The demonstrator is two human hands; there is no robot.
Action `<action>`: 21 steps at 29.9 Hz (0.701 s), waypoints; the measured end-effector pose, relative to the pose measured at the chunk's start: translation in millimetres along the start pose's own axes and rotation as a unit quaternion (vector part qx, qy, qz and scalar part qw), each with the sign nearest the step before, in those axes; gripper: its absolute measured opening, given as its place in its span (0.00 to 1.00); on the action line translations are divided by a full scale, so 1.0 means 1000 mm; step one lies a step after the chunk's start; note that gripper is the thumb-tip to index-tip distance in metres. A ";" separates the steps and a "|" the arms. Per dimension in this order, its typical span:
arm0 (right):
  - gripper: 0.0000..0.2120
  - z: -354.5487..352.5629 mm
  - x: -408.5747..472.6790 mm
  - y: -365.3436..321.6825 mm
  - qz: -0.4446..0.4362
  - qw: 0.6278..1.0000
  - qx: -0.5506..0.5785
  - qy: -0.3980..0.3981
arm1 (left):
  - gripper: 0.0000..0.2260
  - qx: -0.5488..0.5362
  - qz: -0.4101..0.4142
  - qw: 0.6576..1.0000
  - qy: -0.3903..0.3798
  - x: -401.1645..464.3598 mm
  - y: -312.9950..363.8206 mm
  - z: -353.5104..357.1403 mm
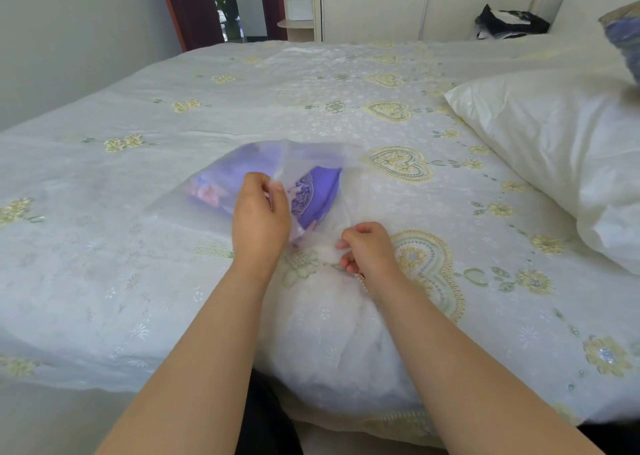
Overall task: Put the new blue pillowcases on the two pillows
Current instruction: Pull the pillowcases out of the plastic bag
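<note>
Blue-violet folded pillowcases [317, 194] with lace-like print sit inside a clear plastic bag [242, 177] at frame centre, on the floral bed [138, 115]. Left hand [259, 215] pinches the bag's film above them; right hand [369, 246], fingers curled, grips the film just right. Bare white pillow [554, 149] lies at right, well apart

A: Count check, head view?
B: 1 bare white pillow [554, 149]. 1 clear plastic bag [249, 191] with folded blue pillowcases [317, 194] inside; number inside unreadable.
A: Hands?
B: 2: left hand [259, 212], right hand [367, 246]. 1 bed [138, 246].
</note>
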State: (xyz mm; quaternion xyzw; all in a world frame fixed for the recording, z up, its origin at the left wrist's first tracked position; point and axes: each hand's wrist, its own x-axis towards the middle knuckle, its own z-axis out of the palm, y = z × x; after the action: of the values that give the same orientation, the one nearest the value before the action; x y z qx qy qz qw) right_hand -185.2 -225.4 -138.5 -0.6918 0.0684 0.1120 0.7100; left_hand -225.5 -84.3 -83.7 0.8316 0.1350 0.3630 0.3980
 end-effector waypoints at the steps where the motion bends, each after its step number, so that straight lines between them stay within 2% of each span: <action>1: 0.10 0.001 0.001 -0.001 -0.002 1.000 -0.005 0.005 | 0.04 -0.001 -0.009 0.999 -0.031 -0.002 -0.001 -0.001; 3: 0.17 0.004 0.004 -0.009 -0.037 0.998 -0.052 0.024 | 0.11 0.022 -0.011 0.996 -0.086 -0.006 -0.002 -0.001; 5: 0.19 0.004 0.013 -0.016 -0.108 0.981 -0.153 0.051 | 0.12 0.041 -0.037 0.992 -0.117 -0.005 0.001 0.001; 8: 0.10 0.001 0.024 -0.026 -0.162 0.936 -0.309 0.052 | 0.09 0.037 -0.080 0.987 -0.136 -0.004 0.006 0.002; 10: 0.12 0.002 0.023 -0.029 -0.174 0.925 -0.334 0.048 | 0.08 0.065 -0.077 0.985 -0.137 -0.004 0.006 0.003; 13: 0.15 -0.004 0.015 -0.027 -0.181 0.901 -0.388 0.078 | 0.08 0.088 -0.060 0.991 -0.082 0.000 0.006 0.001; 17: 0.14 -0.029 0.019 -0.022 -0.094 0.919 -0.369 0.103 | 0.07 -0.054 -0.043 0.994 0.089 0.014 0.006 -0.005; 19: 0.14 -0.030 0.018 -0.025 -0.097 0.911 -0.389 0.100 | 0.07 -0.124 -0.053 0.985 0.111 0.019 0.004 -0.006; 21: 0.14 -0.025 0.014 -0.028 -0.125 0.889 -0.430 0.093 | 0.08 -0.157 -0.055 0.982 0.091 0.020 0.003 -0.008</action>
State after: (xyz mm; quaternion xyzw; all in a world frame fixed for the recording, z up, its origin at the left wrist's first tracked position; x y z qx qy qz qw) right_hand -162.9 -249.7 -115.3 -0.9394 -0.0074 -0.0239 0.3418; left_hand -217.6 -72.0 -68.1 0.7141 0.1573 0.4311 0.5286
